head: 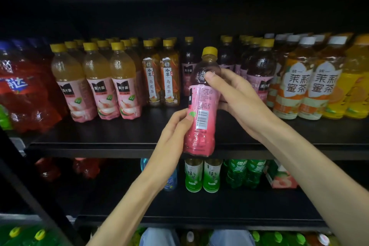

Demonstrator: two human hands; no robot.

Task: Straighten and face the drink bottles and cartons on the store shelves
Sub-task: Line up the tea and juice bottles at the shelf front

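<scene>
A pink-labelled drink bottle (201,106) with a yellow cap is held upright just off the front edge of the upper black shelf (123,146). Its barcode side faces me. My left hand (175,128) grips its lower half from the left, thumb on the label. From the right, my right hand (235,96) holds the upper part, thumb on the clear shoulder. Behind it stand more dark bottles of the same kind (259,74).
Left of it are oolong tea bottles (159,78), peach drink bottles (99,84) and red soda bottles (26,98). Jasmine tea bottles (299,82) stand to the right. The lower shelf holds green tea bottles (201,175), green soda and a peach carton (281,177).
</scene>
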